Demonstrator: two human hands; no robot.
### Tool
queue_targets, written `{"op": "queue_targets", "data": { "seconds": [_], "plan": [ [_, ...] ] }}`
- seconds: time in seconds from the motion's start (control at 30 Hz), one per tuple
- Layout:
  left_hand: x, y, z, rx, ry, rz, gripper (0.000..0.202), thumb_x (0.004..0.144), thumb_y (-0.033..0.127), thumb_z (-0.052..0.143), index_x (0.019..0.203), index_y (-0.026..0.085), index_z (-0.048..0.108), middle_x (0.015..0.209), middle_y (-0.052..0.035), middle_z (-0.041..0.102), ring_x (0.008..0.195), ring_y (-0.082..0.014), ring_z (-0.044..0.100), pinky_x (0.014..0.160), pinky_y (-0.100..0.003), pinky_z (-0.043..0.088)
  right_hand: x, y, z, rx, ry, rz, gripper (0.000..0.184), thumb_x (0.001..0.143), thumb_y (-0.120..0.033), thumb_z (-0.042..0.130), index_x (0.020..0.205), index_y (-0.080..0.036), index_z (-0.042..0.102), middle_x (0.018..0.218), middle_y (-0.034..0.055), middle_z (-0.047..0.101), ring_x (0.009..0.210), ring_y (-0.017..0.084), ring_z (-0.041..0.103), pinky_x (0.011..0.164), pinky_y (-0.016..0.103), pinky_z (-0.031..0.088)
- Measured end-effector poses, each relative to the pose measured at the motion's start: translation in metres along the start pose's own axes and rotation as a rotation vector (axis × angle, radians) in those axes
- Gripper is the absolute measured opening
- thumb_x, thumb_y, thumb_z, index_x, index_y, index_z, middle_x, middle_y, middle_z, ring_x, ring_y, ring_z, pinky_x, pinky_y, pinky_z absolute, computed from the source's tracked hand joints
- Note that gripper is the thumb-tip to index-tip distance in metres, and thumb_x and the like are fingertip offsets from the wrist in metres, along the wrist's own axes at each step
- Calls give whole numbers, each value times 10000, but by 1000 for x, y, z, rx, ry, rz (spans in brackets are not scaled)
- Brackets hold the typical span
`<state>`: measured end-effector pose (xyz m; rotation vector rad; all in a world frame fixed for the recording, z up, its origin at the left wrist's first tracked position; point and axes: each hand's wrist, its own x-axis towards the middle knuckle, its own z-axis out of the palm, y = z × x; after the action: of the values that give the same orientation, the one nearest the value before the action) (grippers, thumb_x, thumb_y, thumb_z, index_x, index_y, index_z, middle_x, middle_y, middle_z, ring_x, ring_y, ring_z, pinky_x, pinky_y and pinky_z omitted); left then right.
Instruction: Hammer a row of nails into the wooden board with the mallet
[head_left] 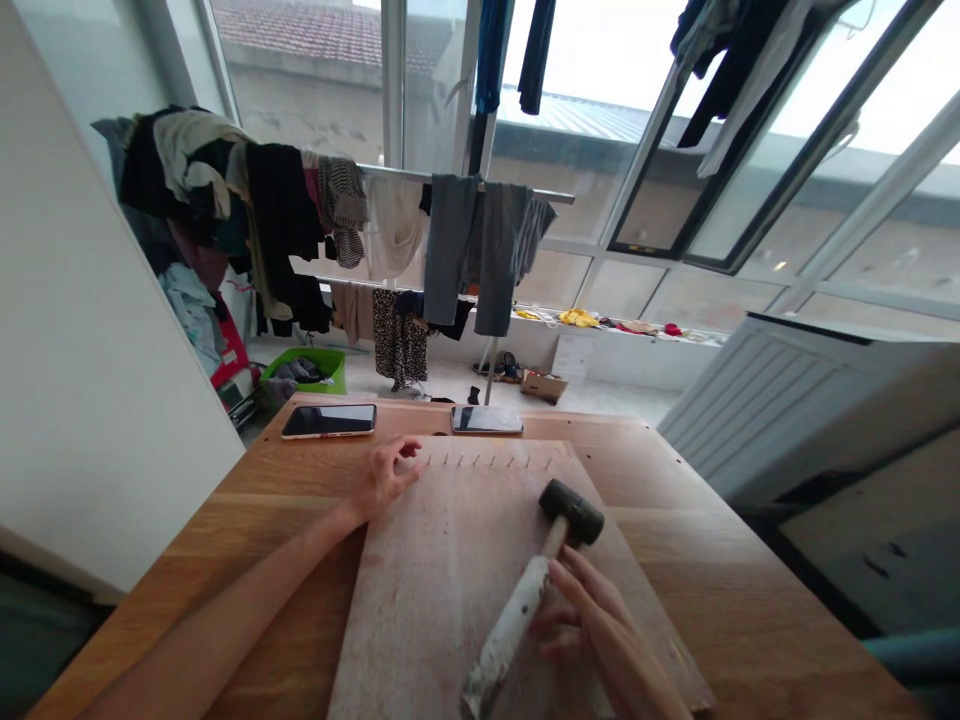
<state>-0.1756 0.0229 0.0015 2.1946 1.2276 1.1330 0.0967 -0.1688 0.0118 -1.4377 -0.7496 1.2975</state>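
My left hand [386, 478] rests at the far left corner of a pale wooden board [435, 600], its fingers bent and thumb apart, with nothing visible between them. Close to its fingertips begins a row of thin nails [492, 462], several of them, standing along the board's far edge, some leaning. Over the right part of the board is a rubber mallet [571, 510] with a black head and a worn white grip. My right hand [600, 620] holds its handle loosely just below the head, from the right side. Some of its fingers are blurred and partly behind the handle.
Two phones, a dark one [330, 421] and a paler one [487, 420], lie at the far edge of the wooden table [652, 530]. Beyond stand a laundry rack [465, 178] with clothes and a green basket [334, 370]. A white panelled unit [795, 400] is on the right.
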Motion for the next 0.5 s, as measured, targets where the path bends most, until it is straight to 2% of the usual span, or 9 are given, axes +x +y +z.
{"op": "queue_targets", "data": {
  "seconds": [0.1,0.17,0.23,0.3,0.33,0.4,0.5],
  "plan": [
    [-29,11,-26,160,-44,45,232,883,316,557,1069,196,628,1107,-78,621,1042,-227,620,964,-387,505,-13,4,-27,-286,73,-183,601,766,-630,681,1183,-201,635,979,87,715,474,183,653,341,289,500],
    [-56,20,-45,255,-42,19,282,918,363,526,1141,211,609,1253,-94,560,1130,-244,606,1009,-411,492,-22,6,-54,-490,168,-346,481,829,-597,625,1107,-210,686,845,58,718,500,178,658,364,259,499],
    [-83,30,-62,310,-75,-27,266,936,402,512,1105,230,622,1422,-102,466,1178,-256,603,988,-411,517,-26,8,-84,-727,264,-521,376,886,-532,578,1084,-241,711,919,66,747,683,206,726,532,264,591],
    [-102,41,-73,312,-193,8,238,932,419,520,1054,261,649,1511,-74,413,1206,-265,599,947,-401,550,-27,13,-112,-981,275,-753,359,913,-464,545,1165,-258,696,1129,78,738,994,260,715,803,325,613],
    [-108,47,-76,308,-241,42,224,919,424,540,1025,270,662,1525,-62,412,1239,-277,579,959,-409,546,-26,17,-124,-1108,275,-837,367,930,-429,513,1213,-266,679,1193,69,722,1095,274,680,866,349,598],
    [-113,59,-77,302,-305,96,206,889,425,578,1002,282,675,1527,-56,430,1279,-294,551,977,-426,538,-24,29,-144,-1330,239,-944,379,939,-383,468,1251,-296,663,1260,38,697,1180,291,636,896,385,585],
    [-109,73,-66,295,-303,96,207,875,404,581,1014,282,675,1522,-73,443,1275,-309,556,954,-437,548,-18,46,-167,-1496,244,-927,409,933,-338,416,1263,-326,658,1305,14,672,1212,283,614,906,392,570]
  ]
}}
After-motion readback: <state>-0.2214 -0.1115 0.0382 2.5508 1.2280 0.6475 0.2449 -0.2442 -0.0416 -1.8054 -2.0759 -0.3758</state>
